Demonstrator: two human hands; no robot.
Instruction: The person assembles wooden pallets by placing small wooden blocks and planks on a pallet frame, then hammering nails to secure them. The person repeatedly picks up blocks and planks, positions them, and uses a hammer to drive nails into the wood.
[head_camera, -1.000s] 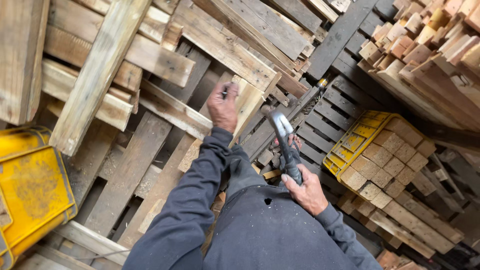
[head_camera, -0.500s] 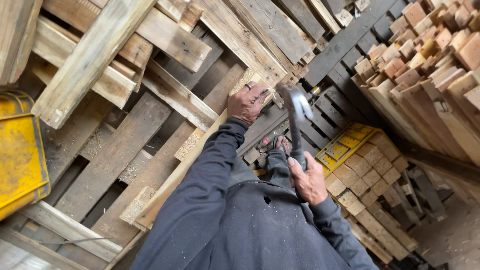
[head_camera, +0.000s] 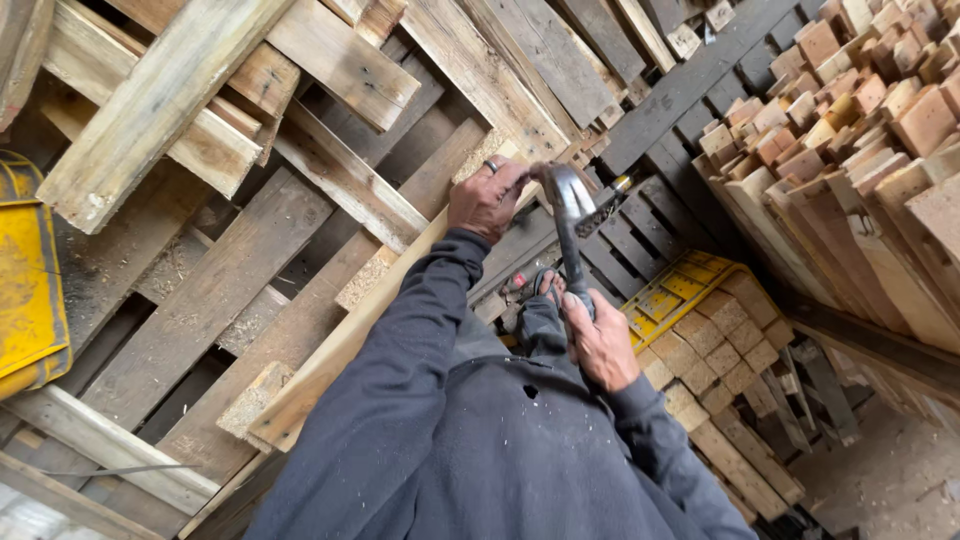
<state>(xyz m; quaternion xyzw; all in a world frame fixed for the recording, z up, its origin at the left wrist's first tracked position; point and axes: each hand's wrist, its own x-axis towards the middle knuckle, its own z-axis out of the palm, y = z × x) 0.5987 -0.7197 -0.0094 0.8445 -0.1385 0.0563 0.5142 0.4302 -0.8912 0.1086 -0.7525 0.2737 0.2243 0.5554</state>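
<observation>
The steel hammer head (head_camera: 566, 188) is motion-blurred, and the left hand (head_camera: 487, 198) hides whatever it meets on the long pale wooden plank (head_camera: 345, 340). The right hand (head_camera: 600, 340) covers the hammer's grip. The yellow plastic crate (head_camera: 30, 290) is cut off at the left edge.

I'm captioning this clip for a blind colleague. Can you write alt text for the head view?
A person's right hand holds a hammer with its head by the left hand, which grips a pale plank lying on stacked wooden pallets. Wood blocks are piled at the right.
</observation>
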